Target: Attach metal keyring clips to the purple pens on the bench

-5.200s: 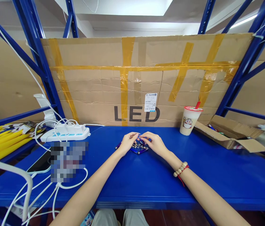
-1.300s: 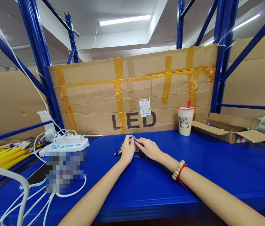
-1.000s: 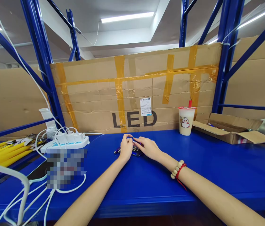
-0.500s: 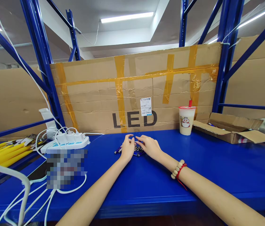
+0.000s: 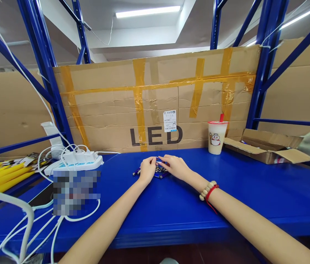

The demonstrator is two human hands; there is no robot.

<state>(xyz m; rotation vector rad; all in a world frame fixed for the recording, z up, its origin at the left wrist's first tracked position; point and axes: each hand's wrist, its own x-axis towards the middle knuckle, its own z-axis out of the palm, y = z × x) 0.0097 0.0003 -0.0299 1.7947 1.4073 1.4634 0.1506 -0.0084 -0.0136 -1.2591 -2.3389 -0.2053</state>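
A small heap of dark blue, pen-like metal pieces (image 5: pixel 159 172) lies on the blue shelf top (image 5: pixel 185 205), in front of the cardboard marked LED. My left hand (image 5: pixel 147 169) and my right hand (image 5: pixel 174 167) meet over this heap. Their fingertips pinch one small blue piece between them, just above the pile. Both hands have curled fingers. The piece itself is too small to make out in detail. A bead bracelet with red cord sits on my right wrist.
A white power strip (image 5: pixel 73 162) with plugs and trailing white cables lies at left, by a phone (image 5: pixel 43 196) and yellow tubes (image 5: pixel 0 176). A drink cup (image 5: pixel 215 137) and an open cardboard box (image 5: pixel 265 146) stand at right. Blue rack posts flank the shelf.
The view has tilted upward since the oldest frame. Half a second ago the fingers were spread over the pile; now the fingertips of both hands are pinched together on one piece.
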